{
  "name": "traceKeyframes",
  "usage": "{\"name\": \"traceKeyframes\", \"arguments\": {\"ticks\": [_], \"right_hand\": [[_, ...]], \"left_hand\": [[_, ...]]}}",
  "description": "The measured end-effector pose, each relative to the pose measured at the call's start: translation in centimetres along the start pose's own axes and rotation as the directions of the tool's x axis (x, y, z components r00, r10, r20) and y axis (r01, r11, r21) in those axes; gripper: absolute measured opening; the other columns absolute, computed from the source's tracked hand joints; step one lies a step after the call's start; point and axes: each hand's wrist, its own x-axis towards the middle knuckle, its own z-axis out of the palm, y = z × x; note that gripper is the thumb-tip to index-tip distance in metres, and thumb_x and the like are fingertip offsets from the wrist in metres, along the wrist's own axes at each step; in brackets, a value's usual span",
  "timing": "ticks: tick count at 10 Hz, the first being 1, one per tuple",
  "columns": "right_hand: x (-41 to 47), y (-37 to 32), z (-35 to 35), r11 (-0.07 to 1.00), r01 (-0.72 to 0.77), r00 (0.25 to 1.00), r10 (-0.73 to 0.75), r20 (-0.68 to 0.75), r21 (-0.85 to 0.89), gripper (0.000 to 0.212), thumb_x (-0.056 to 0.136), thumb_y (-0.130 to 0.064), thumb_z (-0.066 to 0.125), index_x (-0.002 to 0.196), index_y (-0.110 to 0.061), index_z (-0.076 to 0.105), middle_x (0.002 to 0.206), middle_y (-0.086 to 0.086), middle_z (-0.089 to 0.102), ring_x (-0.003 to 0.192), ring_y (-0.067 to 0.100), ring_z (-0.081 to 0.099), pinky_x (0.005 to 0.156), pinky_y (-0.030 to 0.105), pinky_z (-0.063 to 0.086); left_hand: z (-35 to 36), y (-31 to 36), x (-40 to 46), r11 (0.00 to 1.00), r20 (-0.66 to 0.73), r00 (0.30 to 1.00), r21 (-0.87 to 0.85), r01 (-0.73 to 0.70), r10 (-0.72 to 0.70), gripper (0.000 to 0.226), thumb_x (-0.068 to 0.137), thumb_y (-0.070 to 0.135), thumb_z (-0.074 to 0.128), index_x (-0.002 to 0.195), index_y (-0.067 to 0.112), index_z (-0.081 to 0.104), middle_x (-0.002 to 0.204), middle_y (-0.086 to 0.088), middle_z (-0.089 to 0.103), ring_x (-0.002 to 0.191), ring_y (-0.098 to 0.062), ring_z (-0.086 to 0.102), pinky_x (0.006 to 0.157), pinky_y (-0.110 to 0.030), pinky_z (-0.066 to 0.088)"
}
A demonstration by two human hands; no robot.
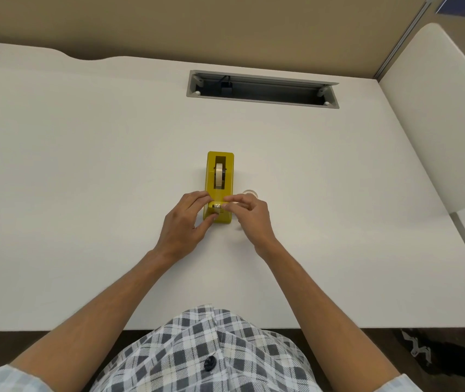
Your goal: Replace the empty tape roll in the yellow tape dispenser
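Dispenser: the yellow tape dispenser (220, 183) stands upright on the white tabletop (84, 179), about centre, its cutter end toward the person.
New roll: a tape roll (219, 175) sits in the dispenser's slot, on edge, pale and full-looking.
Tape strip: a strip of tape (217, 200) runs from the roll down toward the cutter end (217, 206), where both hands meet.
Left hand: the left hand (186, 222) is against the dispenser's left side, fingers curled along the top edge, thumb pressed on the near end by the cutter. Its grip is on the dispenser body.
Right hand: the right hand (249, 213) comes in from the right, thumb and forefinger pinched at the tape end over the cutter, other fingers loosely curled.
Empty core: a small pale ring, the empty core (250, 193), lies on the tabletop just right of the dispenser, partly hidden behind the right hand.
Background: a grey cable tray (262, 89) is recessed in the tabletop farther back; a checked shirt (211, 357) fills the bottom edge.
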Motion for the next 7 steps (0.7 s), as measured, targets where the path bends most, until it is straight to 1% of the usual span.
{"name": "traceKeyframes", "arguments": {"ticks": [1,2,3,4,5,6,7], "right_hand": [[-0.5,0.5,-0.5,0.989,0.098,0.994,-0.093,0.049,-0.114,0.027,0.077,-0.022,0.08,0.103,-0.014,0.074,0.107,0.0,0.067,0.097,0.01,0.066,0.079,0.021,0.05],[-0.6,1.0,-0.6,0.949,0.209,0.978,-0.201,0.059,-0.237,0.028,0.081,-0.02,0.078,0.108,-0.013,0.073,0.111,0.002,0.066,0.096,0.013,0.067,0.079,0.023,0.051],[-0.4,1.0,-0.7,0.941,0.23,0.973,-0.224,0.051,-0.248,0.027,0.082,-0.018,0.077,0.108,-0.012,0.073,0.109,0.004,0.067,0.095,0.015,0.067,0.078,0.024,0.051],[-0.3,0.9,-0.7,0.947,0.212,0.977,-0.204,0.058,-0.243,0.028,0.082,-0.019,0.078,0.108,-0.012,0.073,0.108,0.005,0.067,0.096,0.015,0.067,0.079,0.024,0.05],[-0.2,0.8,-0.9,0.942,0.222,0.975,-0.209,0.078,-0.25,0.029,0.08,-0.02,0.08,0.108,-0.013,0.073,0.107,0.005,0.067,0.095,0.015,0.067,0.08,0.023,0.051],[0.0,0.3,-1.4,0.94,0.224,0.973,-0.202,0.111,-0.258,0.036,0.074,-0.023,0.083,0.108,-0.019,0.072,0.109,0.001,0.067,0.092,0.009,0.067,0.075,0.014,0.049],[-0.2,-0.4,-1.9,0.939,0.223,0.975,-0.211,0.073,-0.261,0.039,0.074,-0.029,0.083,0.11,-0.024,0.07,0.107,-0.007,0.068,0.092,0.003,0.065,0.074,0.015,0.047]], "left_hand": [[-0.1,0.1,0.0,1.0,0.009,1.0,0.004,0.004,-0.004,0.036,0.083,0.019,0.072,0.114,0.001,0.064,0.116,-0.014,0.065,0.106,-0.027,0.062,0.083,-0.031,0.052],[-0.1,0.1,0.1,1.0,0.016,1.0,0.006,0.005,-0.005,0.037,0.083,0.018,0.073,0.114,0.001,0.064,0.117,-0.015,0.065,0.106,-0.029,0.062,0.084,-0.031,0.052],[-0.1,0.2,0.2,1.0,0.019,1.0,0.008,0.009,-0.009,0.038,0.083,0.018,0.073,0.115,0.0,0.064,0.117,-0.015,0.065,0.107,-0.029,0.062,0.083,-0.031,0.051],[-0.3,0.2,0.2,0.999,0.011,0.999,0.004,0.037,-0.037,0.038,0.083,0.019,0.073,0.115,0.001,0.064,0.118,-0.015,0.064,0.108,-0.028,0.061,0.084,-0.032,0.052],[-0.4,0.5,0.2,0.999,0.034,0.998,-0.003,0.047,-0.047,0.038,0.083,0.019,0.073,0.116,0.003,0.063,0.118,-0.013,0.064,0.109,-0.027,0.06,0.084,-0.033,0.053],[-1.1,0.4,0.2,0.997,0.033,0.998,-0.05,0.059,-0.057,0.045,0.077,0.021,0.066,0.12,0.008,0.06,0.122,-0.009,0.062,0.115,-0.025,0.056,0.085,-0.037,0.055],[-2.3,0.2,0.3,0.993,-0.017,0.995,-0.064,0.1,-0.101,0.049,0.076,0.021,0.062,0.124,0.012,0.058,0.126,-0.006,0.06,0.119,-0.021,0.054,0.085,-0.039,0.056]]}}
